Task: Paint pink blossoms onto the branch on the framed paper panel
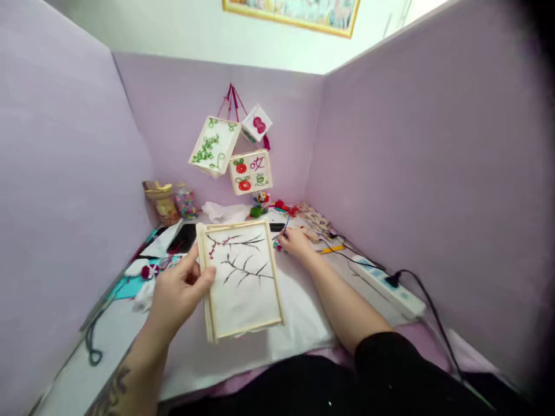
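Note:
My left hand (184, 283) grips a wood-framed panel (247, 303) by its left side, thumb on the front face and fingers behind. The panel is white with pale stick edges and some depth. Dark bare branches cross its upper half, with small red blossoms along the top left twig. Further back on the right, my right hand (297, 241) is closed around a thin blue pen-like stick (287, 223) that points up. Whether it is a pen or a brush I cannot tell. Small red and green bits (277, 245) lie beside those fingers.
Decorated framed boxes (217, 144) hang from red cords on the back partition. Jars (167, 205) stand at the back left, near a black phone (184, 238). A power strip (390, 289) with black cables lies along the right wall. Lilac partitions close three sides.

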Tool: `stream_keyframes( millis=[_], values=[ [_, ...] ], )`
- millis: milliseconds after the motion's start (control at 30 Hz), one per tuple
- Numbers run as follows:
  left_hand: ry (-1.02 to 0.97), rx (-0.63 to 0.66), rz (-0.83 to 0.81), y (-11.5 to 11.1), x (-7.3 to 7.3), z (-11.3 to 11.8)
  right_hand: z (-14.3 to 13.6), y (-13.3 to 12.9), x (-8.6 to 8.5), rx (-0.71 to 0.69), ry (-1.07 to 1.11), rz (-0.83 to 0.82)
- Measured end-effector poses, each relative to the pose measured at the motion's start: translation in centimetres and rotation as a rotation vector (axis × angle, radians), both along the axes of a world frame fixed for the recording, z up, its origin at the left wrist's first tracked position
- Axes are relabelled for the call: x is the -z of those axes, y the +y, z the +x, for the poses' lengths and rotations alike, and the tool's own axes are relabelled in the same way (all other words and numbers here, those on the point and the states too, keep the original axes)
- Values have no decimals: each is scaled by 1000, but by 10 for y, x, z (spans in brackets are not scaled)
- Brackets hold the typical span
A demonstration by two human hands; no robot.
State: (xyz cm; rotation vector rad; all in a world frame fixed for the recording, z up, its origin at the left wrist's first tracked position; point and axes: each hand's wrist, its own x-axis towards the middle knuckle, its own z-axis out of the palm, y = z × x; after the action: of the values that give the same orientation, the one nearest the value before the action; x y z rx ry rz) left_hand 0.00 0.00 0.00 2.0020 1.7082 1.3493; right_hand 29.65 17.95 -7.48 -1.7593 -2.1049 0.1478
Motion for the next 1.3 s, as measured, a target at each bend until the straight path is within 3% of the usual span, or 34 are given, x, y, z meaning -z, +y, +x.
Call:
stream_keyframes(
  millis=[400, 667, 767, 900, 933, 967, 1000, 1067, 1167, 1300],
  values=[
    [16, 7, 23, 1, -3, 1, -2, -4, -2, 8, 73, 24],
    [-2, 10, 43, 0, -4, 4, -2, -6, -4, 32, 429, 139],
    [-21, 5, 32, -3, -6, 7, 6, -12, -17, 80, 669, 292],
    [-29, 15, 49, -5, -6, 10, 25, -39, -49, 123, 981, 541],
    [-29, 31, 63, -5, -6, 10, 29, -51, -59, 91, 1076, 607],
    [-27, 49, 79, -5, -5, 10, 30, -64, -68, -44, 1327, 704],
    [-23, 66, 93, -5, -5, 11, 30, -78, -76, -203, 1502, 723],
    [-12, 86, 112, -6, -5, 11, 21, -107, -91, -416, 1615, 659],
    [4, 103, 136, -10, -6, 13, -5, -144, -104, -589, 1494, 519],
    [4, 133, 181, -16, -8, 15, -43, -168, -108, -622, 1318, 437]
  ],
)
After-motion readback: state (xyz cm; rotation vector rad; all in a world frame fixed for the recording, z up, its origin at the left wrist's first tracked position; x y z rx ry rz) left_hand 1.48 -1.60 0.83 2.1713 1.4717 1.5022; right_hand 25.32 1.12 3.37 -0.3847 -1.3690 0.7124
